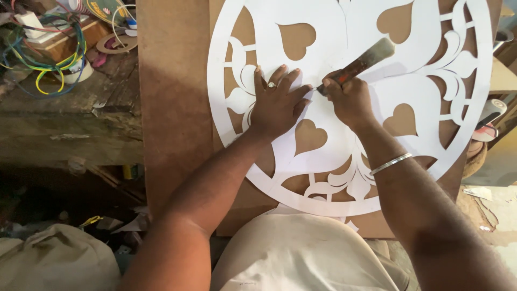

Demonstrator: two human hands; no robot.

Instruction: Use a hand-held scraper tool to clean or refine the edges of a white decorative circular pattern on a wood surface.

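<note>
White stencil [344,64] under left hand [277,105]

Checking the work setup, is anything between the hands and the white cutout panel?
Nothing visible. The left hand lies flat on the white cutout, and the right hand holds a tool whose tip meets the cutout beside the left fingertips.

Brown board [172,108] bare left of white cut-out panel [334,48]: open passage. Upper left blocked: wire tangle [48,59], tape rolls [116,44] on workbench [70,124]. Lower left: cloth bundle [54,261].
</note>
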